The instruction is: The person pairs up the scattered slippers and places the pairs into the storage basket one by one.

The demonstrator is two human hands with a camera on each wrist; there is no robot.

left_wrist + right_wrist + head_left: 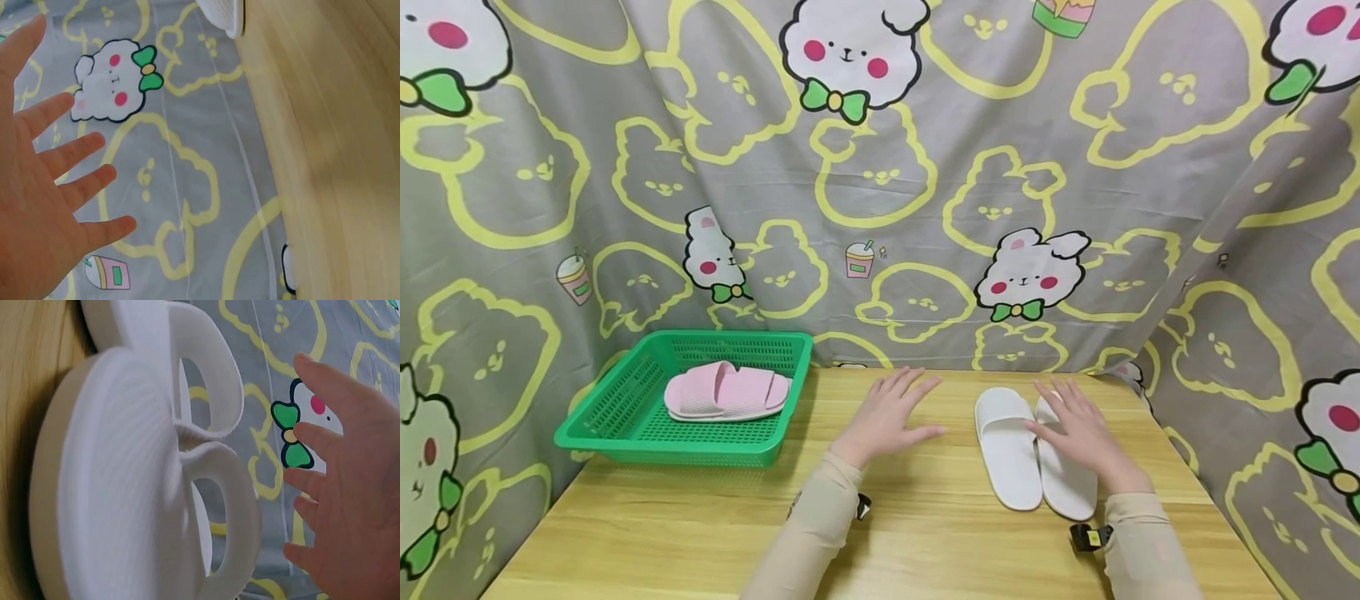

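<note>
- The white slippers (1011, 471) lay side by side on the right part of the table (925, 542), toe ends toward the backdrop, heels toward the person.
- Their soles were thick and rounded, with fine ribbing across the footbeds and paler cream edges; broad, smooth bands arched over the fronts, and the backdrop showed through the loops.
- The right hand (1078, 433) hovered above the right-hand slipper with fingers spread wide, holding nothing.
- The left hand (887, 421) was likewise spread wide and empty, over the table between slippers and basket.
- The green basket (685, 457) was shallow, plastic-looking and perforated, with flaring walls and a flat rim.
- Inside it lay pink footwear (696, 390) with a finely textured strap and a pale sole.
- Table: light, wood-grained, smooth.
- Backdrop (917, 200): softly creased grey cloth, printed with yellow outlines and white cartoon animals.
</note>
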